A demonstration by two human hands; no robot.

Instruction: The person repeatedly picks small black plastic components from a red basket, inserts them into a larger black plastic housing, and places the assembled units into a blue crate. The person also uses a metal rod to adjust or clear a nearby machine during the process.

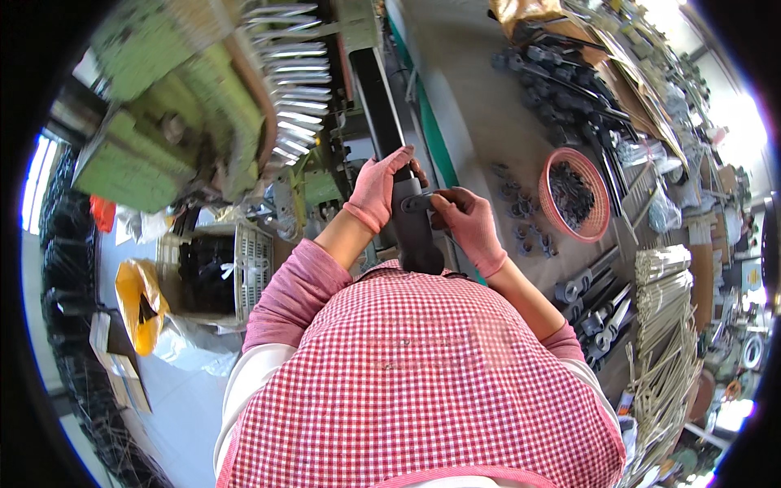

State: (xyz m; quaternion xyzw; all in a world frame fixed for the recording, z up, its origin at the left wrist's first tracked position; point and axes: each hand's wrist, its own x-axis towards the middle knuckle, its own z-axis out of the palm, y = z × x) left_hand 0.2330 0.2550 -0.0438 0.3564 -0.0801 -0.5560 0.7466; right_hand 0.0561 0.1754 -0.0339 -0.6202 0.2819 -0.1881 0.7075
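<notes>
Above a red-and-white checked cloth apron [407, 366], a long, smooth black bar [411, 232] with a rounded near end runs between the pink-gloved left hand [378, 191], curled closed around it, and the right hand [473, 228]. The latter's fingers, nearly together, touch a flat, dark oval piece [416, 204]; whether they pinch it, I cannot tell.

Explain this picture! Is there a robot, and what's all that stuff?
No robot here: these are a person's left hand and right hand in pink gloves. A wide camera on the person's head looks down past a red-and-white checked cloth apron. The left hand grips a long, black, bar-shaped part. The right hand touches a small dark oval piece on that part; I can't tell whether it pinches it. On the grey table, a round pink plastic basket holds small dark pieces.
</notes>
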